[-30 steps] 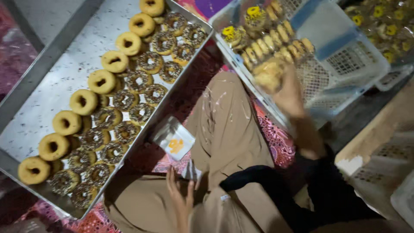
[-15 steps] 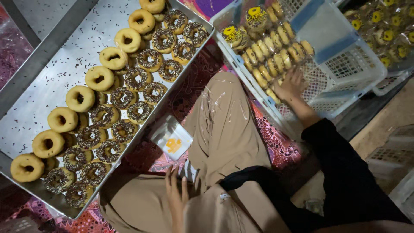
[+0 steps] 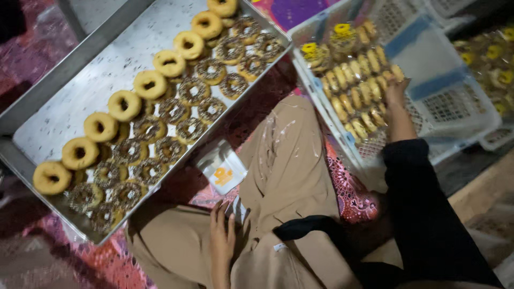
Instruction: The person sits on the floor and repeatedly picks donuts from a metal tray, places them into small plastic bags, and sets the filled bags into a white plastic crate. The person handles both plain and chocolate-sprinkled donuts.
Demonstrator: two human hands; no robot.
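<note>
My right hand reaches into a white plastic basket and touches the end of a row of wrapped donuts. Its fingers are hidden, so a grip cannot be made out. My left hand lies flat on my tan trousers, fingers apart. Its fingertips rest by a small stack of clear plastic bags with an orange mark. A metal tray on the left holds a row of plain donuts and rows of sprinkled chocolate donuts.
Two yellow-topped donuts sit at the basket's far end. A blue panel lies in the basket. Another crate of packed donuts stands at the far right. A patterned pink mat covers the floor.
My right hand carried a wrapped donut down into the basket, then slid up and right along the rows. My left hand stayed on my lap.
</note>
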